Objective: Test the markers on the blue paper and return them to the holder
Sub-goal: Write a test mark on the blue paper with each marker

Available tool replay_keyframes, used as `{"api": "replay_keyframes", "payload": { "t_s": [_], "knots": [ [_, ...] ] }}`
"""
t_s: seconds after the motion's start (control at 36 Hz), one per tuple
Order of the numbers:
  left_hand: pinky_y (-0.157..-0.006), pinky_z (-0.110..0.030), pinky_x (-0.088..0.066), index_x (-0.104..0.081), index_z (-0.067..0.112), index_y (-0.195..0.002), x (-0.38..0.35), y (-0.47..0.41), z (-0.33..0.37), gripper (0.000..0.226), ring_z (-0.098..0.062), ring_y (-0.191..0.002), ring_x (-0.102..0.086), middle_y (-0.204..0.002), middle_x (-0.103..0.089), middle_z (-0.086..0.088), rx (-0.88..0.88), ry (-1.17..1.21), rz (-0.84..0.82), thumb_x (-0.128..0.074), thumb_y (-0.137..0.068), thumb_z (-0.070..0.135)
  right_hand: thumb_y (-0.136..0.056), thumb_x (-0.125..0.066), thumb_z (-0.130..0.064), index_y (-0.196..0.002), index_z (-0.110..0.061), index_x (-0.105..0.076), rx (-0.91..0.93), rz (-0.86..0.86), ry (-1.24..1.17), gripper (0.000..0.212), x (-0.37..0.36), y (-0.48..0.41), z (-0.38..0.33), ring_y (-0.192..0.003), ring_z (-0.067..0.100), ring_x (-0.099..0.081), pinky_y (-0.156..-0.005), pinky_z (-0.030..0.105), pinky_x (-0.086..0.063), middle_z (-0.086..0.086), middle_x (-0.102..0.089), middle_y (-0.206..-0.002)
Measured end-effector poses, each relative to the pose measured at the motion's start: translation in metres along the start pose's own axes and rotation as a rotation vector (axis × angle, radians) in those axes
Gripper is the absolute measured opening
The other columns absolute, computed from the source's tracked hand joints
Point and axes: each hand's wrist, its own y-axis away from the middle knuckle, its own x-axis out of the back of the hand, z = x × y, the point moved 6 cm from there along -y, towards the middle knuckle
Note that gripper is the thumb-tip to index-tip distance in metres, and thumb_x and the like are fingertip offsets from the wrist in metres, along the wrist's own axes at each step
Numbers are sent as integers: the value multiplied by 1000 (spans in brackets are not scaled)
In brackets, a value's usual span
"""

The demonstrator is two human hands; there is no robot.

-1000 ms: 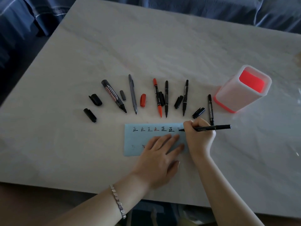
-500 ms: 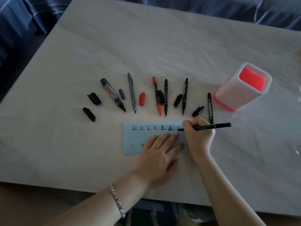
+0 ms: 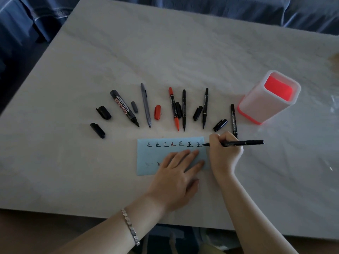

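Observation:
The blue paper (image 3: 156, 154) lies on the table with a row of written characters along its top edge. My left hand (image 3: 177, 176) rests flat on it, fingers spread. My right hand (image 3: 224, 152) grips a black marker (image 3: 244, 143), whose tip touches the paper's top right corner. Beyond the paper lie several uncapped markers: a whiteboard marker (image 3: 123, 107), a grey pen (image 3: 145, 105), a red marker (image 3: 173, 109), two thin black ones (image 3: 184, 110) (image 3: 205, 108) and another black marker (image 3: 233, 120). The white holder (image 3: 266, 103) with a red base stands at the right, nothing visible inside it.
Loose caps lie among the markers: black ones (image 3: 103, 112) (image 3: 97, 130) at the left, a grey cap (image 3: 134, 107), a red cap (image 3: 157, 112), further black caps (image 3: 197, 113) (image 3: 220, 125). Blue fabric (image 3: 27, 24) surrounds the marble table (image 3: 183, 52). The table's near edge runs under my forearms.
The right hand has finished another character at the right end of the row. The left hand has stayed flat on the paper.

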Motion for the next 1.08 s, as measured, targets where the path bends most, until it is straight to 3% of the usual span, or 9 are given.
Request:
{"api": "replay_keyframes", "payload": {
  "t_s": [0.19, 0.31, 0.42, 0.5, 0.58, 0.69, 0.83, 1.0, 1.08],
  "knots": [
    [-103, -35, -27, -60, 17, -117, 14, 4, 4, 37, -20, -123, -40, -138, -49, -8, -62, 78, 119, -44, -87, 32, -83, -63, -11, -57, -12, -47, -7, -15, -125, 30, 0, 0, -7, -47, -1, -44, -49, 10, -36, -2, -47, -54],
    [-93, -33, -44, -56, 16, -110, 45, 13, -11, 26, -15, -109, -51, -122, -60, -6, -29, 66, 263, -48, -87, 25, -81, -67, -14, -59, -14, -48, -22, -80, -134, 29, -3, 2, -13, -44, -3, -44, -47, 9, -35, -2, -47, -55],
    [-79, -27, -47, -52, 16, -106, 87, 25, -70, 27, -14, -95, -50, -105, -59, -7, 221, -43, 380, -46, -82, 27, -79, -70, -18, -61, -12, -52, -10, -200, -98, 26, -12, 6, -32, -42, -1, -46, -44, 9, -36, 3, -52, -56],
    [-72, -36, -51, -55, 7, -108, 116, 39, -118, 32, -31, -90, -57, -99, -58, -16, 475, -127, 438, -56, -80, 24, -80, -68, -18, -61, -10, -50, 1, -253, -123, 27, -16, 10, -47, -38, 3, -46, -41, 11, -36, 4, -51, -50],
    [-74, -40, -49, -51, -2, -115, 129, 52, -156, 51, -40, -96, -54, -110, -51, -21, 788, -52, 392, -71, -77, 26, -81, -67, -17, -60, -12, -49, -10, -280, -161, 28, -24, 13, -55, -36, 2, -45, -37, 9, -33, -8, -52, -39],
    [-77, -40, -46, -45, 2, -113, 124, 59, -183, 57, -37, -103, -53, -118, -45, -16, 1074, 41, 288, -63, -81, 45, -81, -66, -13, -60, -9, -48, -38, -329, -202, 28, -37, 19, -59, -33, 2, -39, -36, 10, -30, -9, -48, -35],
    [-81, -38, -44, -53, 9, -100, 117, 56, -192, 37, -32, -106, -52, -109, -52, -11, 1106, 59, 219, -57, -85, 43, -80, -69, -16, -62, -7, -50, -37, -391, -182, 28, -49, 26, -60, -36, 3, -38, -39, 13, -32, -2, -46, -44],
    [-81, -35, -41, -55, 11, -102, 120, 45, -175, 17, -27, -109, -48, -109, -55, -8, 954, -45, 133, -50, -93, 25, -78, -71, -19, -55, -15, -46, -43, -412, -170, 34, -51, 29, -57, -38, 3, -34, -41, 16, -30, -10, -42, -38],
    [-74, -31, -40, -55, 16, -91, 118, 41, -156, 4, -26, -96, -56, -92, -61, -2, 909, 231, 230, -56, -90, 20, -77, -71, -19, -55, -15, -46, -48, -413, -179, 33, -47, 30, -61, -37, 3, -36, -41, 15, -32, -10, -43, -37]
  ]
}}
